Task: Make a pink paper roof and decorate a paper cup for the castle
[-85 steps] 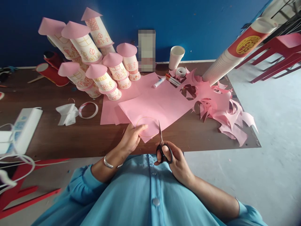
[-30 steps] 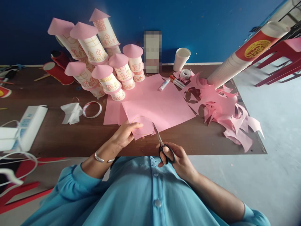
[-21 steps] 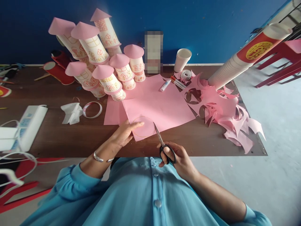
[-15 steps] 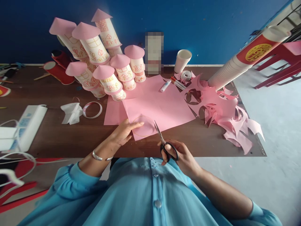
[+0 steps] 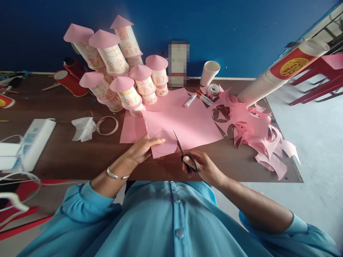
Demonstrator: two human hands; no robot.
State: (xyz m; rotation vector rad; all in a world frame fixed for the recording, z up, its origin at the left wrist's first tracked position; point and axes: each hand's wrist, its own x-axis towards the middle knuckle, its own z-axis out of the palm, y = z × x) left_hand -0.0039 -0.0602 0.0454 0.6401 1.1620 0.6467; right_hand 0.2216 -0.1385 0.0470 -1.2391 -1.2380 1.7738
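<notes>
Left hand [image 5: 142,150] pressing pink sheet [image 5: 184,123] at table edge [image 5: 160,176], right hand [image 5: 203,167] clamped on scissors [image 5: 184,155].

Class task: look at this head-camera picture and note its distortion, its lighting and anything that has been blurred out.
Head view: wide-lens distortion bends the table edge and leans the cup stack outward; soft, even daylight, faint shadows, no harsh glare; hands, scissors and pink paper are sharp; one box by the wall is pixelated.
</notes>
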